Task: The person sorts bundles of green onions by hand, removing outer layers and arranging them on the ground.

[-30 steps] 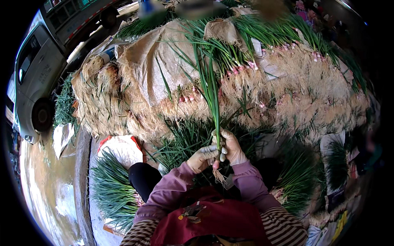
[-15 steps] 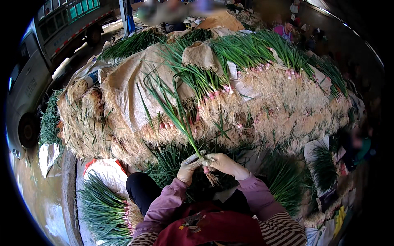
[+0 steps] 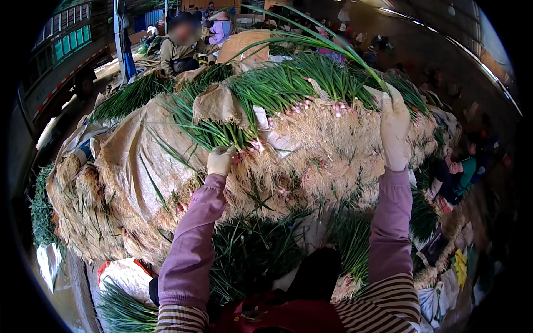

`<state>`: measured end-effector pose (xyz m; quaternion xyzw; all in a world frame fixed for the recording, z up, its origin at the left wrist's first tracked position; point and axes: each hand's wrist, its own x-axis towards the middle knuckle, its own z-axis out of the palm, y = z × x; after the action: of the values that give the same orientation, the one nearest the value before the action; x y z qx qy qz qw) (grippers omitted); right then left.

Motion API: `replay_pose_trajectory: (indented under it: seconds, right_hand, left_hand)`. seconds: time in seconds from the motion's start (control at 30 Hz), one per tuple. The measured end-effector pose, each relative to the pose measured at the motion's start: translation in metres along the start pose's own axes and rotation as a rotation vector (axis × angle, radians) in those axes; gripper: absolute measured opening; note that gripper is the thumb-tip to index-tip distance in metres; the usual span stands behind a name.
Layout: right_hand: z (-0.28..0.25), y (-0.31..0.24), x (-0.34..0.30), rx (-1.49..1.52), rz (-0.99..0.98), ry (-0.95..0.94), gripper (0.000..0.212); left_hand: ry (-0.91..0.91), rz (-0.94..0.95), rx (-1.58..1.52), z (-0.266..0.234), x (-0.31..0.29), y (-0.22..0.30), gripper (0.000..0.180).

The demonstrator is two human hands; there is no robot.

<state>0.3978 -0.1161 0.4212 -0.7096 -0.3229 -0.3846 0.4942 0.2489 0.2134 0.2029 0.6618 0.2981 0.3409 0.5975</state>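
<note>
My right hand (image 3: 395, 129), in a pale glove, is raised over the right part of the heap. It is closed on a spring onion (image 3: 355, 55), whose long green leaves arch up and to the left; its bulb end is hidden by the hand. My left hand (image 3: 220, 161), gloved too, reaches into the middle of the heap. Its fingers are closed at the stems of the spring onions (image 3: 222, 135) lying there, beside pink bulbs. A piece of brown sacking (image 3: 217, 104) partly covers those leaves.
A mass of pale roots (image 3: 327, 144) fronts the heap, with a sacking sheet (image 3: 139, 150) at left. Loose green leaves (image 3: 252, 250) lie below my arms. Another bundle (image 3: 127, 308) sits lower left. A truck (image 3: 61, 61) stands far left. Other people sit behind and at right.
My hands were together in front of me on one spring onion. Now they are apart: the right has carried it up and right, the left has reached forward to the heap. The view has shifted.
</note>
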Motion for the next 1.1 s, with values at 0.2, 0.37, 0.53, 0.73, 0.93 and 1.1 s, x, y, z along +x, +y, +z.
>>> replay_pose_trajectory:
  seconds: [0.2,0.37,0.53,0.73,0.93,1.1]
  right_hand:
    - [0.047,0.054,0.016,-0.685,-0.231,-0.158,0.031]
    - [0.097,-0.009,-0.099,0.031,-0.164,-0.477,0.025]
    - [0.172,-0.014,-0.188,0.628,0.393,-0.852,0.022]
    - [0.173,-0.045,-0.268,0.847,1.076,-0.917,0.019]
    - [0.145,-0.036,-0.319,1.004,1.326,-0.828,0.012]
    - [0.131,-0.029,-0.368,-0.252,0.146,-1.457,0.021]
  left_hand:
    - [-0.004,-0.050,0.210,0.038,0.025,-0.001,0.023]
    - [-0.072,-0.104,0.089,0.024,0.023,-0.016,0.014]
    - [-0.284,-0.255,-0.350,-0.011,-0.066,0.003,0.024]
    - [-0.407,-0.515,-0.659,-0.038,-0.186,-0.025,0.022]
    - [-0.571,-0.574,-0.801,-0.044,-0.219,-0.056,0.013]
    - [-0.374,-0.395,-0.365,-0.034,-0.237,-0.066,0.013]
